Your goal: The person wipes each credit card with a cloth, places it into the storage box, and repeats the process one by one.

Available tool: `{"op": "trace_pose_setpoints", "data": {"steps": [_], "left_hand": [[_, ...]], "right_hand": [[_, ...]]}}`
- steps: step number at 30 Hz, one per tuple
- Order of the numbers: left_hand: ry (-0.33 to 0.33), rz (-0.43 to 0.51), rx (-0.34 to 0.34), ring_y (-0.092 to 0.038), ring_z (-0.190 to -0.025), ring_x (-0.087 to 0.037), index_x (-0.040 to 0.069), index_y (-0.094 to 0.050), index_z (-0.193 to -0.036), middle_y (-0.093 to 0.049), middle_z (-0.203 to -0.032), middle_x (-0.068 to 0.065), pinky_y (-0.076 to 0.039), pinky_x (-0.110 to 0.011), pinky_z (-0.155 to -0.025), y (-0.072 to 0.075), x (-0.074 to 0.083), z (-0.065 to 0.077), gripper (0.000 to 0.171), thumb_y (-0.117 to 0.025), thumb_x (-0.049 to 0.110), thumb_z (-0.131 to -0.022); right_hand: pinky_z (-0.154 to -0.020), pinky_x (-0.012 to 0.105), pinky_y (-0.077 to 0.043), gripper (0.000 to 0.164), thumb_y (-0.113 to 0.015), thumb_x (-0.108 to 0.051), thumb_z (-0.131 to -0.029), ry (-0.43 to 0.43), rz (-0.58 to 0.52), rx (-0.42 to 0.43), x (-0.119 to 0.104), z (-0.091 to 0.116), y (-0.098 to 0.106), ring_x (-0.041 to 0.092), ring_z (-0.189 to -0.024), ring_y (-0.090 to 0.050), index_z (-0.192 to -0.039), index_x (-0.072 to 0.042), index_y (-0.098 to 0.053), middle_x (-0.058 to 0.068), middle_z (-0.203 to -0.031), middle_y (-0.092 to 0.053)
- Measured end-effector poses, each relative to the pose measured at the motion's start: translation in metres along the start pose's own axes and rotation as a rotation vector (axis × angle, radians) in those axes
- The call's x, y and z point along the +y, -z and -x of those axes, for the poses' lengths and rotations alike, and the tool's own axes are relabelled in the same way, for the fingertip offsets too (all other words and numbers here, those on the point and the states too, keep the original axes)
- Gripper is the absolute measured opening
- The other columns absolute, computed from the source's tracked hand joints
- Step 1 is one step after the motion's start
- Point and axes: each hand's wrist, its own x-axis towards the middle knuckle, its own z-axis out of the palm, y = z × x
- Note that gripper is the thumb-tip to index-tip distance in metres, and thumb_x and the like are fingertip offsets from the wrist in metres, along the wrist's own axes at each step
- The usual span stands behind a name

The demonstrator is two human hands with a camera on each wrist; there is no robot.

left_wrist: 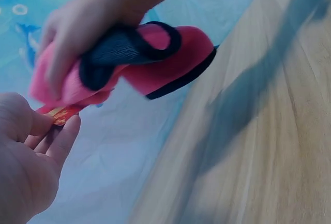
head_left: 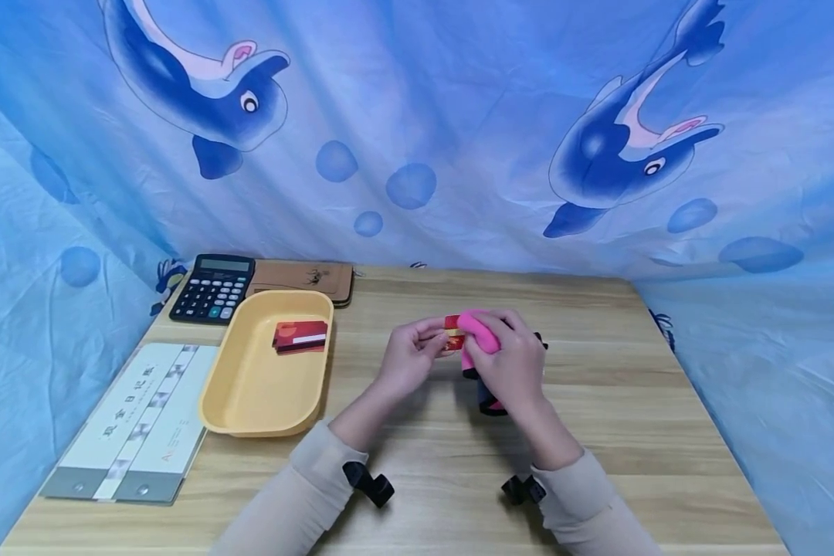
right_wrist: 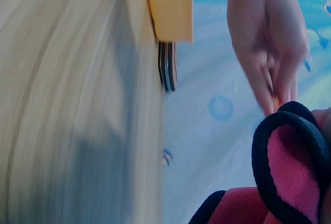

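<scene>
My left hand pinches a red and gold card by its left side, thumb on top, above the table. A pink cloth with black edging is bunched in my right hand, which holds it against the card's right part. In the left wrist view the cloth covers much of the card, and a loose fold hangs free. The right wrist view shows the cloth's black edge and pink inside up close; only a sliver of the card shows there.
To the left stands a yellow tray with several red cards in it. Behind it lie a black calculator and a brown notebook. A white and grey book lies left of the tray. Blue dolphin curtains enclose the wooden table.
</scene>
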Motion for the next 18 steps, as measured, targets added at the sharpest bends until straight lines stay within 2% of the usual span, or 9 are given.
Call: {"op": "trace_pose_setpoints", "data": {"steps": [6, 11, 14, 18], "left_hand": [[0.028, 0.106, 0.027, -0.073, -0.098, -0.029, -0.013, -0.063, -0.124, -0.069, -0.115, -0.028, -0.064, -0.035, -0.081, 0.014, 0.005, 0.001, 0.028, -0.060, -0.009, -0.097], [0.052, 0.142, 0.011, -0.072, -0.101, -0.033, -0.013, -0.062, -0.125, -0.068, -0.117, -0.029, -0.063, -0.035, -0.082, 0.013, 0.005, 0.000, 0.029, -0.059, -0.010, -0.097], [0.040, 0.127, -0.023, -0.072, -0.101, -0.032, -0.013, -0.062, -0.126, -0.068, -0.117, -0.029, -0.063, -0.034, -0.084, 0.007, 0.004, -0.002, 0.029, -0.059, -0.010, -0.097], [-0.006, 0.024, -0.038, -0.073, -0.097, -0.024, -0.010, -0.064, -0.126, -0.071, -0.114, -0.025, -0.063, -0.029, -0.081, 0.000, 0.001, -0.001, 0.032, -0.053, -0.013, -0.096]], "right_hand": [[-0.049, 0.037, -0.050, 0.029, -0.083, -0.014, -0.078, -0.073, 0.034, 0.015, 0.015, -0.001, 0.007, 0.029, -0.071, -0.066, -0.106, -0.007, -0.080, 0.013, -0.093, -0.072], [-0.050, 0.039, -0.050, 0.031, -0.083, -0.016, -0.078, -0.069, 0.042, 0.019, 0.012, -0.001, 0.006, 0.028, -0.072, -0.066, -0.107, -0.007, -0.079, 0.013, -0.093, -0.072], [-0.050, 0.038, -0.051, 0.032, -0.083, -0.016, -0.078, -0.050, 0.020, 0.006, 0.003, 0.001, 0.001, 0.028, -0.070, -0.065, -0.108, -0.006, -0.078, 0.013, -0.093, -0.071], [-0.050, 0.037, -0.053, 0.032, -0.082, -0.017, -0.079, -0.004, -0.038, -0.040, -0.014, 0.004, -0.007, 0.026, -0.070, -0.066, -0.108, -0.004, -0.077, 0.012, -0.095, -0.071]]}}
